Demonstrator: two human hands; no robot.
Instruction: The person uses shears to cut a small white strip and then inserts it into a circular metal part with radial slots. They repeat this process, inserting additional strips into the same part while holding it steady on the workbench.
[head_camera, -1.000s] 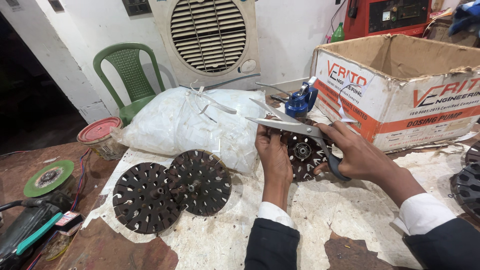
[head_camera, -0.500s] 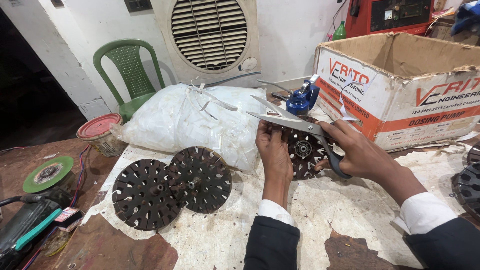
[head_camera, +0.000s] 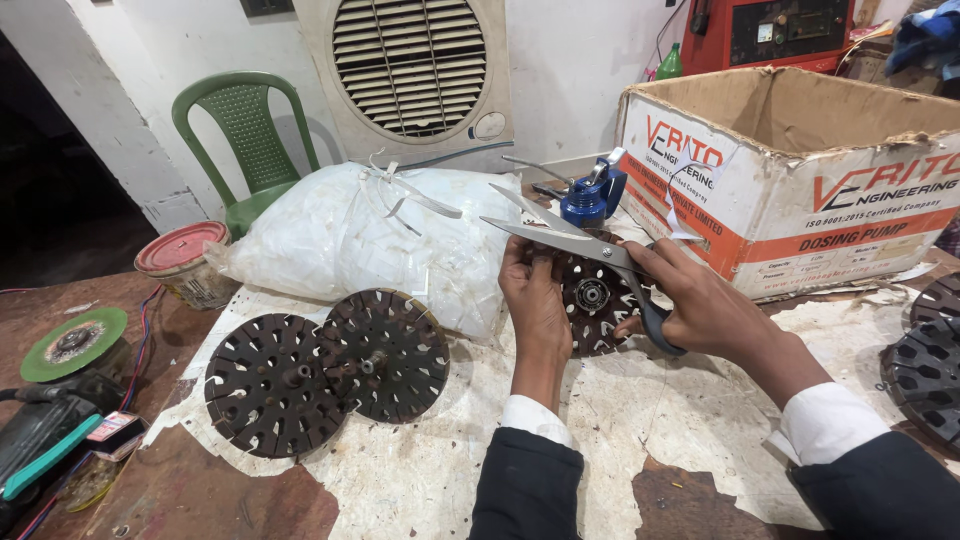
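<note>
**Scissors open over the slotted disc**

While the right hand (head_camera: 700, 305) grips a pair of scissors (head_camera: 590, 255) by its dark handle loops, we note the blades parted in a narrow V, tips pointing left toward the white plastic bag (head_camera: 350, 240). The fingers pass through the loops and close round them, so this hand holds the tool firmly. The left hand (head_camera: 535, 295) stands upright just beside it, fingers curled over the top edge of a dark slotted metal disc (head_camera: 590, 300), which is tilted up off the table between the two hands. The thumb side faces us; we cannot tell how tightly the disc is pinched, only that the fingertips touch its rim right under the lower blade.

Two more slotted discs (head_camera: 325, 365) lie flat on the paper-covered table (head_camera: 620, 430), overlapping, well to the left of the hands. A blue tool (head_camera: 592, 195) sits behind the scissors, near a cardboard box (head_camera: 800, 170). A red-lidded tin (head_camera: 185, 262) and a green chair (head_camera: 245, 140) are at far left; a green grinding wheel (head_camera: 75, 342) rests near the table edge.
</note>
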